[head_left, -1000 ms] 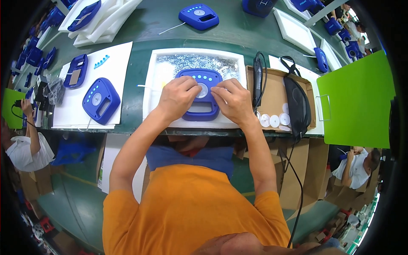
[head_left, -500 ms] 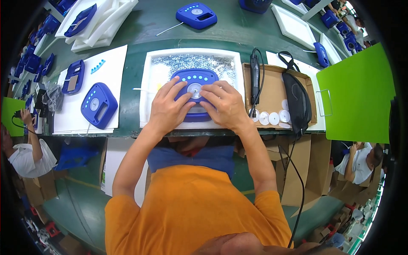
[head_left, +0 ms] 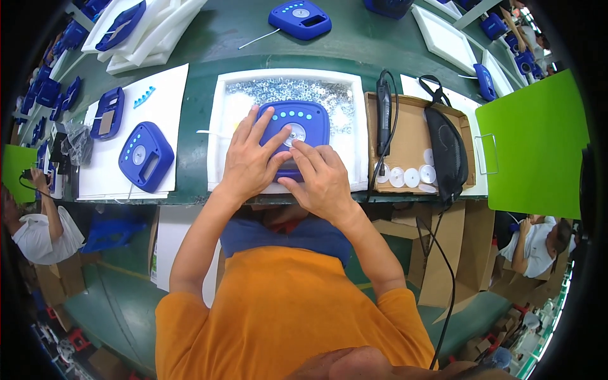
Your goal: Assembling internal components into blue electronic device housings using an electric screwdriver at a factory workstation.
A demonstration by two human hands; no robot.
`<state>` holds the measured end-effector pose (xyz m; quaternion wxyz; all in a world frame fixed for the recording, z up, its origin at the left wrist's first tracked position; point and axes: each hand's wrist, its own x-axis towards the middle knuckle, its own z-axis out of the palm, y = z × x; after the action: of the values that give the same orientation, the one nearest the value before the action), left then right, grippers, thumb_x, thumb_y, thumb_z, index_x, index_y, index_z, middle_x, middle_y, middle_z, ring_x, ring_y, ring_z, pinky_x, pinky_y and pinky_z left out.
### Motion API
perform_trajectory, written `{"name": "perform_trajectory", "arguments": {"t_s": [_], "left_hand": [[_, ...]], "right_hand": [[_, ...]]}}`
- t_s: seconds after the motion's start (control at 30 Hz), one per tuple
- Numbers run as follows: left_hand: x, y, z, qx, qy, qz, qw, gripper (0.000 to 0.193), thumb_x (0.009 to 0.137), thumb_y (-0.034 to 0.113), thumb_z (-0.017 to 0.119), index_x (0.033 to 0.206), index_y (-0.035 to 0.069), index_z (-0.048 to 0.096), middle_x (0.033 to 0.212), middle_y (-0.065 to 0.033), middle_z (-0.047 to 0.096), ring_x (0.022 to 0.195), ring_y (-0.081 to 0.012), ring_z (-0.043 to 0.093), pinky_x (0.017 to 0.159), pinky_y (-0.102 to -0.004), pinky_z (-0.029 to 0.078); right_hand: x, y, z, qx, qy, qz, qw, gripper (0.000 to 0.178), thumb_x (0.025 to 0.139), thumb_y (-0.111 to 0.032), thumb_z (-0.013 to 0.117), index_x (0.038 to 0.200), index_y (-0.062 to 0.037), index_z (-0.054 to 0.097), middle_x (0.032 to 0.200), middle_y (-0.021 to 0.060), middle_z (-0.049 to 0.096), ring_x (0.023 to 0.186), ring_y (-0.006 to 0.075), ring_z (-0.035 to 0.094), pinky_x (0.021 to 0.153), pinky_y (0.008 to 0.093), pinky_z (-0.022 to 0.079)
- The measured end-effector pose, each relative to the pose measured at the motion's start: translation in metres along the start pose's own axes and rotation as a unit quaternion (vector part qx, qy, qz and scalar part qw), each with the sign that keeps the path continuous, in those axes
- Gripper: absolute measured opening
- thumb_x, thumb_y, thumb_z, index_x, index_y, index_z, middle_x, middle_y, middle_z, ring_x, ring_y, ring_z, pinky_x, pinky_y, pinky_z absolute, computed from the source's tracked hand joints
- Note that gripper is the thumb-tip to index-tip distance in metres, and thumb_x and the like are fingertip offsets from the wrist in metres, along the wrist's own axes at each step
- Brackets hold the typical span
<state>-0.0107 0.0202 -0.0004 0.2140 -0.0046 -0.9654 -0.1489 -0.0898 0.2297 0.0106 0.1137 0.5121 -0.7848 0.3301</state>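
Note:
In the middle, a blue plastic housing (head_left: 320, 126) with a row of pale blue dots lies in a white foam tray (head_left: 363, 130). A clear round disc (head_left: 296, 132) with a small metal centre sits on its face. My left hand (head_left: 244, 163) rests across the housing's left side, fingers spread and some touching the disc's edge. My right hand (head_left: 323, 182) has its fingertips on the disc near the centre, with its thumb held apart lower down. Anything tiny beneath those fingertips is hidden. Many small metal nuts (head_left: 342, 98) lie behind the housing in the tray.
Rightward, a cardboard box (head_left: 405, 142) holds an electric screwdriver (head_left: 384, 114), white discs (head_left: 411, 177) and a black pouch (head_left: 445, 149). Another blue housing (head_left: 147, 156) lies on white sheets at left; one more (head_left: 299, 19) is farther back. People sit at both sides.
My right hand has shifted left and down, its fingers drawing in to the disc's centre. My left fingers have spread higher over the housing. The view has shifted slightly.

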Motion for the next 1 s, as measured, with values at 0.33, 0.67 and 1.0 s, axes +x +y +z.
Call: {"name": "perform_trajectory", "arguments": {"t_s": [0.33, 0.67, 1.0], "left_hand": [[0.0030, -0.0018, -0.0003, -0.017, -0.013, -0.003, 1.000, 0.048, 0.106, 0.042, 0.078, 0.149, 0.020, 0.079, 0.169, -0.0231, 0.057, 0.164, -0.0502, 0.043, 0.131, -0.0605, 0.040], [0.0015, -0.0023, 0.0006, -0.014, -0.014, -0.003, 1.000, 0.048, 0.106, 0.042, 0.078, 0.149, 0.021, 0.079, 0.168, -0.0215, 0.060, 0.162, -0.0500, 0.046, 0.129, -0.0617, 0.041], [0.0016, -0.0039, 0.0014, -0.017, -0.023, -0.005, 1.000, 0.050, 0.107, 0.045, 0.076, 0.151, 0.022, 0.078, 0.169, -0.0207, 0.059, 0.162, -0.0503, 0.046, 0.129, -0.0632, 0.040]], "right_hand": [[-0.0020, 0.0078, 0.0041, 0.022, -0.002, 0.012, 1.000, 0.060, 0.090, -0.029, 0.092, 0.136, 0.0063, 0.075, 0.142, 0.0175, 0.074, 0.107, 0.0339, 0.067, 0.095, 0.0453, 0.058], [-0.0009, 0.0082, 0.0038, 0.040, 0.012, 0.017, 0.999, 0.060, 0.085, -0.023, 0.095, 0.135, 0.0041, 0.075, 0.139, 0.0159, 0.076, 0.102, 0.0345, 0.068, 0.090, 0.0442, 0.059], [-0.0037, 0.0089, 0.0070, 0.031, 0.001, 0.016, 0.999, 0.058, 0.092, -0.029, 0.091, 0.135, 0.0066, 0.076, 0.142, 0.0182, 0.075, 0.104, 0.0326, 0.067, 0.093, 0.0440, 0.058]]}}
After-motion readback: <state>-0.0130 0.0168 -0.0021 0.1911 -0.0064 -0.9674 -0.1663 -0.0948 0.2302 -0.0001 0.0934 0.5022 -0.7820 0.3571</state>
